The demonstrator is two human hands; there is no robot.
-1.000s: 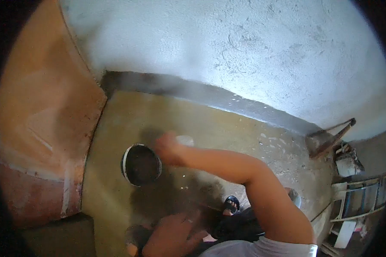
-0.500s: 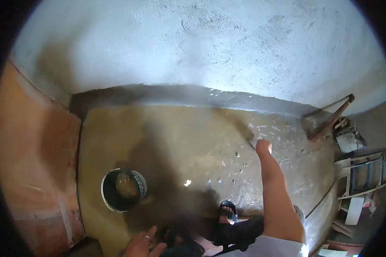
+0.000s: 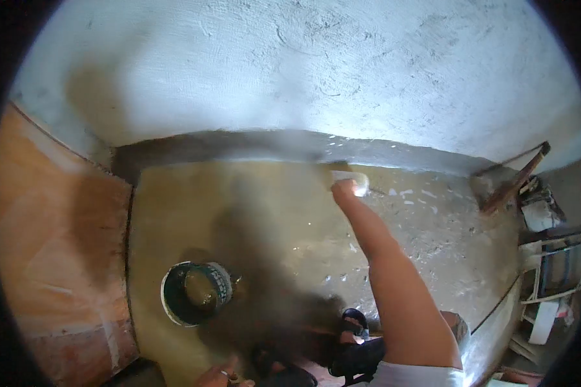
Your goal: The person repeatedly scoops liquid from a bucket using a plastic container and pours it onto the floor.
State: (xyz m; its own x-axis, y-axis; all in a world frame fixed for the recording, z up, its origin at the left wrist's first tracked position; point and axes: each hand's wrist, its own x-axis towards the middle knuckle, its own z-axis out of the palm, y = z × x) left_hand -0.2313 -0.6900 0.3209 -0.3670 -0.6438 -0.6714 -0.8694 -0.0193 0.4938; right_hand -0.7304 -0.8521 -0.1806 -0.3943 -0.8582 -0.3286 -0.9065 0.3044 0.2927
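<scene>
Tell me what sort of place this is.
Probably a room being built or renovated: the wall is rough and pale above a darker band, the floor looks wet, and a bucket sits on it.

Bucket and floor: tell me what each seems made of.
The bucket looks like smooth plastic: thin pale rim, printing outside. The floor is probably cement or mortar with a wet sheen, given its grey-brown, partly pitted surface and bright glints.

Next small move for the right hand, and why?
I'd probably sweep the pale flat tool in the right hand rightward over the floor: the surface there looks pitted and marked, while the stretch further left looks smoother.
</scene>
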